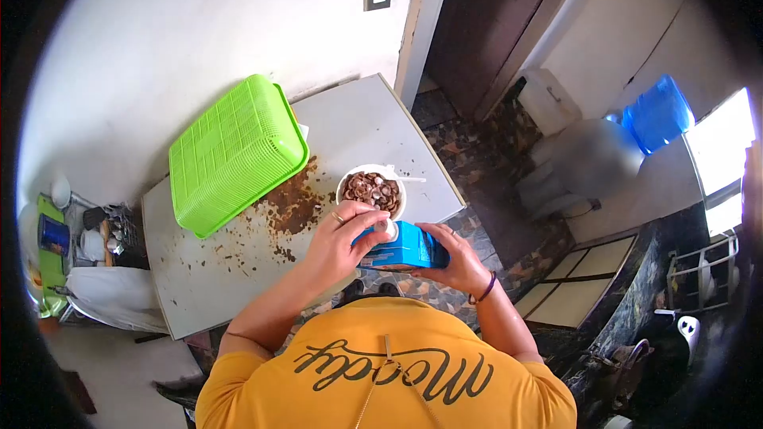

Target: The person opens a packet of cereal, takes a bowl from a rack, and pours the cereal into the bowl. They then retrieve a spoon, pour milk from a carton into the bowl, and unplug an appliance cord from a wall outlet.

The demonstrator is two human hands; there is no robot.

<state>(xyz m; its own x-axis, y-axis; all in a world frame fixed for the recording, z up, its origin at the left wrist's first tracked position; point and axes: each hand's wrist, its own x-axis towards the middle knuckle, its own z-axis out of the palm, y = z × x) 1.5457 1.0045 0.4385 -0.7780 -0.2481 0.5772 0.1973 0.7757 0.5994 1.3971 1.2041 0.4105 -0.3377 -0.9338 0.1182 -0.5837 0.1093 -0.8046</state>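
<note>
My right hand is wrapped round the side of a blue carton, which is tilted near the table's front edge. The fingers of my left hand are closed on the white cap at the carton's top; whether the cap is loose cannot be seen. Just beyond the carton stands a white bowl of brown chocolate cereal with some white among the pieces. A white spoon rests in it, its handle sticking out to the right over the rim.
On the grey-white table, a green plastic basket lies upside down or tipped against the wall. A brown worn patch marks the tabletop beside it. A dish rack is at far left. A blue water jug stands at the right.
</note>
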